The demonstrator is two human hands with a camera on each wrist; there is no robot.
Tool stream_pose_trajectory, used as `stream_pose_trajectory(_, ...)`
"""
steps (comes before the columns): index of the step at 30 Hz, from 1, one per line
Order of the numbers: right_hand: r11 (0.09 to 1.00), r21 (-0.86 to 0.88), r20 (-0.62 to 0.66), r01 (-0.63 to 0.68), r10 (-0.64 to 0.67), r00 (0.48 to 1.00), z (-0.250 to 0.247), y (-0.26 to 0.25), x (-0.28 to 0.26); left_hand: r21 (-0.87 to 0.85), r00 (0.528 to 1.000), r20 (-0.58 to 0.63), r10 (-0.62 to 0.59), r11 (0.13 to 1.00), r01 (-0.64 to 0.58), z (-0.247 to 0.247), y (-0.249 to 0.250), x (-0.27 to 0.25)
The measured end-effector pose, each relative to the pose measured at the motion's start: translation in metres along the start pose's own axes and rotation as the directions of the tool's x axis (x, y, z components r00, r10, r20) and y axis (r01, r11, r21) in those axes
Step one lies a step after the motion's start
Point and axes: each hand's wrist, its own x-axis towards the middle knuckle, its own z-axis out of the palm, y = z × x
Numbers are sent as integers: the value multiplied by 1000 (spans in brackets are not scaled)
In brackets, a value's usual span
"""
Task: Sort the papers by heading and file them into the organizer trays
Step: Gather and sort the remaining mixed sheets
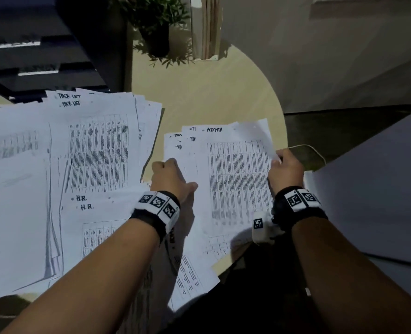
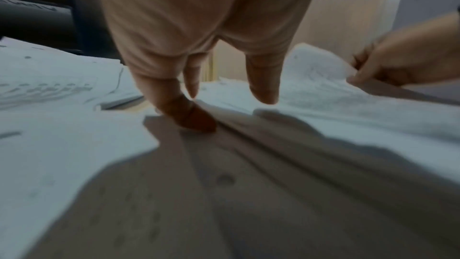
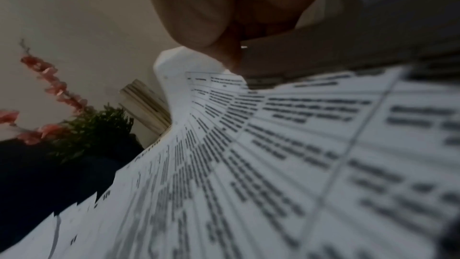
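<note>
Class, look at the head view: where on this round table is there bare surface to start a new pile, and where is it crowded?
Bare: the table between the potted plant and the ADMIN sheet. Crowded: the spread papers cover the left and near parts.

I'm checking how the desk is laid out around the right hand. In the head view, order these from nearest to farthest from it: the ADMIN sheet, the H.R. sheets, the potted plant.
1. ADMIN sheet: pinched at its right edge by the right hand.
2. H.R. sheets: lower left, beyond the left hand.
3. Potted plant: far edge of the table, at top.
</note>
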Motion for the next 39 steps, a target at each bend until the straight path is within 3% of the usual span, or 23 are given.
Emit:
stream_pose_trajectory(3,1000,-9,33,11,-10,999,-9,8,0,31,997,-62,-36,999,38,10,2,-3)
stream_pose_trajectory(7,984,163,266,-72,27,964,-10,11,-6,-87,999,-28,-45,995,42,13,2,-4)
stream_pose_trajectory(9,996,93,303,-16,-13,953,-8,10,-7,-115,999,-11,-37,993,35,10,3,-4)
stream_pose_trajectory(13,997,-46,214,63,-52,975,-11,11,-5,-207,999,-33,-17,978,10,4,1,-3)
stream_pose_trajectory(15,995,-80,206,62,-45,978,-13,13,-4,-301,994,-113,-11,953,-24,6,-2,-5)
stream_pose_trajectory(17,999,-26,221,36,-30,975,-13,13,-4,-355,989,-149,-14,934,-40,10,-6,-8)
stream_pose_trajectory(20,998,51,248,26,-38,968,-12,13,-6,-348,995,-103,7,937,-43,16,-11,-9)
stream_pose_trajectory(27,964,265,275,7,-83,958,-10,11,-11,-648,980,-177,-90,760,-47,9,-22,-8)
stream_pose_trajectory(31,905,422,277,-62,-64,959,-15,4,-15,-709,992,-113,-57,704,-41,2,-24,-12)
stream_pose_trajectory(35,876,476,263,-70,-66,962,-20,4,-15,-733,991,-115,-64,679,-41,3,-22,-12)
stream_pose_trajectory(39,887,447,279,-114,-17,960,-22,16,-13,-697,982,-172,-82,715,-62,3,-21,-8)
